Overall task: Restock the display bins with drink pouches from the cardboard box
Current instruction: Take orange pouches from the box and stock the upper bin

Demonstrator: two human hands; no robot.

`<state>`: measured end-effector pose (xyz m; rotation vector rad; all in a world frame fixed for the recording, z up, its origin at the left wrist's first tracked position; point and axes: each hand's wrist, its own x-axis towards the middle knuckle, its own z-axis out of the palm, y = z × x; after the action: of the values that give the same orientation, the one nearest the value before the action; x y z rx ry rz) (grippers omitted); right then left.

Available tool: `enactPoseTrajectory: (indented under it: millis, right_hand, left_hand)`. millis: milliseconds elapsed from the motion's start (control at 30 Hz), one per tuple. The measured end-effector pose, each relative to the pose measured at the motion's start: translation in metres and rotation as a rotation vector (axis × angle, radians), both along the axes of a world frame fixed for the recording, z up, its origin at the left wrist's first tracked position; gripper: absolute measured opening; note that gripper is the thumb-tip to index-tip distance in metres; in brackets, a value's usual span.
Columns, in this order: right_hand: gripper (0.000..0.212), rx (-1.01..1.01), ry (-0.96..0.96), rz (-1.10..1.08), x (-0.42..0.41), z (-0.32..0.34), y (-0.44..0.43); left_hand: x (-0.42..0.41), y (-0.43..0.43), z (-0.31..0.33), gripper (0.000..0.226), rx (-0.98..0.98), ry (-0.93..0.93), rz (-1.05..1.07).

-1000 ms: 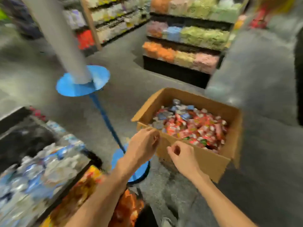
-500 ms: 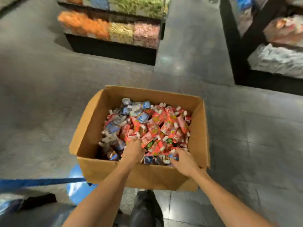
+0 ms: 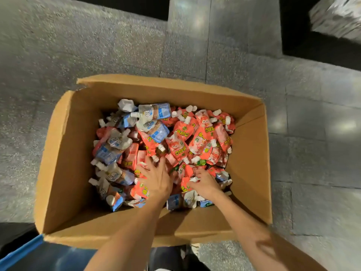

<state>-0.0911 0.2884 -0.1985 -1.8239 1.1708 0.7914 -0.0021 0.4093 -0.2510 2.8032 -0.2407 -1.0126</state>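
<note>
Brown cardboard box (image 3: 62, 153) sat on the grey floor (image 3: 97, 45), heaped with red and blue drink pouches (image 3: 181, 147). Left hand (image 3: 158, 180) lay spread flat on the near pouches; right hand (image 3: 206, 184) curled round a red pouch (image 3: 184, 183).

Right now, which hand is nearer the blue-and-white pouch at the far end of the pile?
Left. The left hand rests on the pile, on the person's side of the blue-and-white pouch; the right hand lies further off, to its right.

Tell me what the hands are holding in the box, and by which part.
Left hand lies spread on red pouches, gripping nothing. Right hand curls into them; hold unclear.
</note>
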Motion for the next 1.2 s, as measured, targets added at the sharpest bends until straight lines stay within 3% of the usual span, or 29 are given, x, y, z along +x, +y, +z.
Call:
enactPoseTrajectory:
  millis: [167,333,467,533,700,867,967,1033,1100,1200]
  right_hand:
    - [0.033,-0.053,0.029,0.014,0.008,-0.011,-0.004]
    - [0.034,-0.053,-0.109,-0.109,0.019,-0.003,-0.015]
    - [0.050,-0.594,-0.344,-0.072,0.037,0.008,-0.043]
    - [0.067,-0.714,-0.344,-0.011,0.054,0.012,-0.062]
    - [0.105,-0.500,-0.147,0.081,0.089,0.001,-0.071]
    - [0.070,-0.501,-0.142,-0.085,0.099,0.004,-0.055]
    - [0.049,-0.322,-0.217,-0.176,0.091,0.009,-0.041]
    - [0.036,-0.119,-0.257,-0.142,0.082,0.010,-0.025]
    - [0.040,-0.006,-0.220,0.026,0.077,0.000,-0.014]
    - [0.069,-0.027,-0.153,0.170,0.082,-0.016,-0.007]
  left_hand:
    - [-0.002,0.005,-0.018,0.067,0.089,-0.041,-0.106]
    - [0.001,0.005,-0.022,0.034,0.092,-0.112,-0.046]
    - [0.004,0.009,-0.016,0.026,-0.042,-0.131,-0.005]
    - [0.008,0.013,-0.013,0.029,-0.062,-0.126,-0.012]
    - [0.016,0.029,-0.014,0.017,-0.189,-0.109,0.031]
    - [0.026,0.039,0.010,0.017,-0.433,-0.011,0.231]
    - [0.035,0.047,0.028,0.018,-0.564,-0.046,0.387]
    - [0.040,0.058,0.029,0.016,-0.555,0.073,0.438]
    - [0.046,0.065,0.036,0.011,-0.606,0.203,0.526]
    - [0.052,0.073,0.043,0.013,-0.657,0.256,0.667]
